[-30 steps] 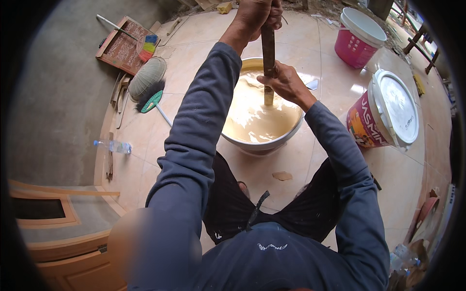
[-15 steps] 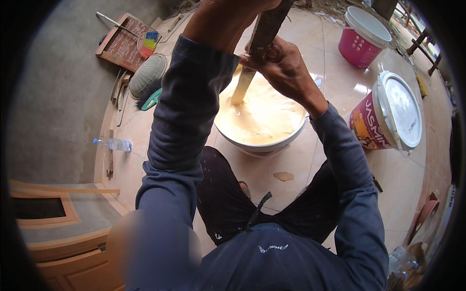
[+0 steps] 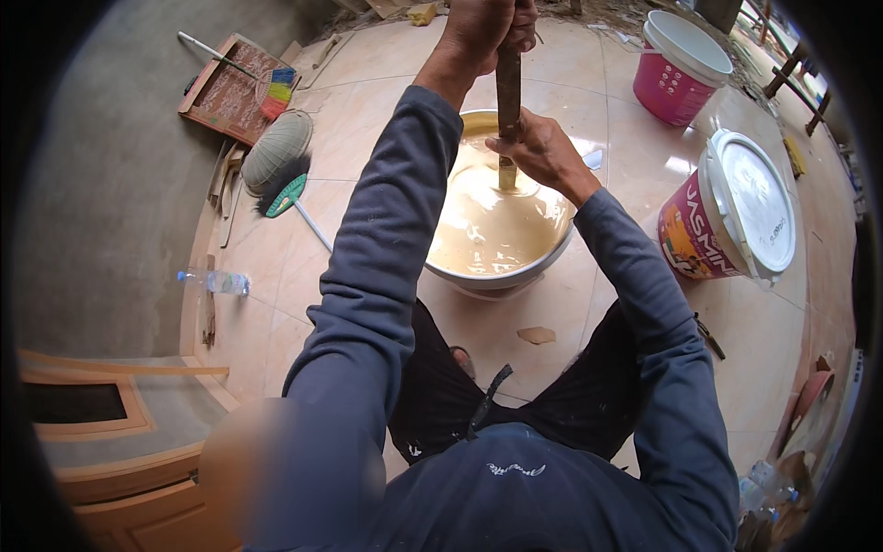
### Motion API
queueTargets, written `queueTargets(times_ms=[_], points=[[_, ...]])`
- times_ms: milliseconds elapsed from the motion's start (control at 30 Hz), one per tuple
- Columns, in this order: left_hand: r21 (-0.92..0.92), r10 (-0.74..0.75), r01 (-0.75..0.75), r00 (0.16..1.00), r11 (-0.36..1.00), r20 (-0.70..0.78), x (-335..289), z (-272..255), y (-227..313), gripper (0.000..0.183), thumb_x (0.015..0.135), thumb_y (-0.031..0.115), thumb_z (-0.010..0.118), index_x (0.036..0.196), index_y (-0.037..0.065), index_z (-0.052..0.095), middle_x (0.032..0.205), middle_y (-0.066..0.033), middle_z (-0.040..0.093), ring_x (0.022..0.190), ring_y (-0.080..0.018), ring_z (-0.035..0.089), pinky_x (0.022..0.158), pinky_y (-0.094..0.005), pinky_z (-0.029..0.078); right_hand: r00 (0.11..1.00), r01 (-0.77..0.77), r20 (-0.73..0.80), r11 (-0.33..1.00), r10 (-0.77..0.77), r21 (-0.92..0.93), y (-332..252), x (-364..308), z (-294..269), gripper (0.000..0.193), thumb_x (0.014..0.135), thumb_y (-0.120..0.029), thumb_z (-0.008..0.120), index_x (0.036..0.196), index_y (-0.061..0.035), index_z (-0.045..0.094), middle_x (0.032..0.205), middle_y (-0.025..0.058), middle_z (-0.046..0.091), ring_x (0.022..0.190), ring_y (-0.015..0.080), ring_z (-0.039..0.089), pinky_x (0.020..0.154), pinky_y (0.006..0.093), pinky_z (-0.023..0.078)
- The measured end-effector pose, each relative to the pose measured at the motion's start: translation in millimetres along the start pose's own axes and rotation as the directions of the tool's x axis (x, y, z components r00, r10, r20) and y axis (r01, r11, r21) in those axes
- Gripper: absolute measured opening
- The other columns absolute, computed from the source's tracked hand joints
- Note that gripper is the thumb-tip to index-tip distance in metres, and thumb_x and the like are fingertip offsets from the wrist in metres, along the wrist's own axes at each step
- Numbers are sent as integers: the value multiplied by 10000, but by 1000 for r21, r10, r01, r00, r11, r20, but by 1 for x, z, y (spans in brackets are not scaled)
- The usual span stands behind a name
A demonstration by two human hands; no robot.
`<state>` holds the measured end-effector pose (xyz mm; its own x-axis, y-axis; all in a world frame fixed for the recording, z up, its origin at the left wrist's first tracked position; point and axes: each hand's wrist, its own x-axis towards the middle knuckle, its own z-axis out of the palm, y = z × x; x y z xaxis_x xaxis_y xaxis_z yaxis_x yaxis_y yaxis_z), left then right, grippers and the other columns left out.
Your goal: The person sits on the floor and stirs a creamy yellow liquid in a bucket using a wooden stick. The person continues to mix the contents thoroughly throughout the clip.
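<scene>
A white bucket (image 3: 504, 279) of cream-coloured paint (image 3: 492, 235) stands on the floor between my legs. A flat wooden stick (image 3: 509, 92) stands almost upright, its lower end dipped into the paint near the far side. My left hand (image 3: 486, 35) is wrapped round the stick's upper part, at the top edge of the view. Lower down, just above the paint, my right hand (image 3: 544, 155) grips the same stick from the right. Paint coats the stick's lower end, and its tip is hidden under the surface.
To the right stand a lidded paint bucket (image 3: 704, 225) and a pink bucket (image 3: 676, 87). At left are a green-headed broom (image 3: 287, 195), a conical hat (image 3: 279, 152), a wooden board (image 3: 221, 97) and a plastic bottle (image 3: 227, 281). Pliers-like tool (image 3: 708, 338) lies right of my leg.
The stick has swung from a slant on the bucket's left to nearly upright, farther right. Both hands moved with it; the left shifted right and away, the right slightly lower.
</scene>
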<state>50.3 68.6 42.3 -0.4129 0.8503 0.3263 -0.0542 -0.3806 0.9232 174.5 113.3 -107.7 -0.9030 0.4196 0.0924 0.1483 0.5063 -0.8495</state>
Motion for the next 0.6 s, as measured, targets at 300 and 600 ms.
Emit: queueTargets(times_ms=[300,600], points=[[202,32,-25,999,979,-31,-27,20,53,564,964,645,635,725,155,493,537,57,415,398,-60,394,378,-259,368,964,248,33,936,-264,249,-42,-27,10,343,925,-270,763,1077,-25,575,854,131,702,845,292,714,778,411,530],[359,285,-304,953,882,105,-36,73,106,617,898,724,665,660,179,501,523,80,394,415,-42,391,397,-243,358,903,422,-181,884,-390,199,-73,-11,-18,327,911,-300,797,1061,-67,623,866,86,709,776,208,655,756,347,516]])
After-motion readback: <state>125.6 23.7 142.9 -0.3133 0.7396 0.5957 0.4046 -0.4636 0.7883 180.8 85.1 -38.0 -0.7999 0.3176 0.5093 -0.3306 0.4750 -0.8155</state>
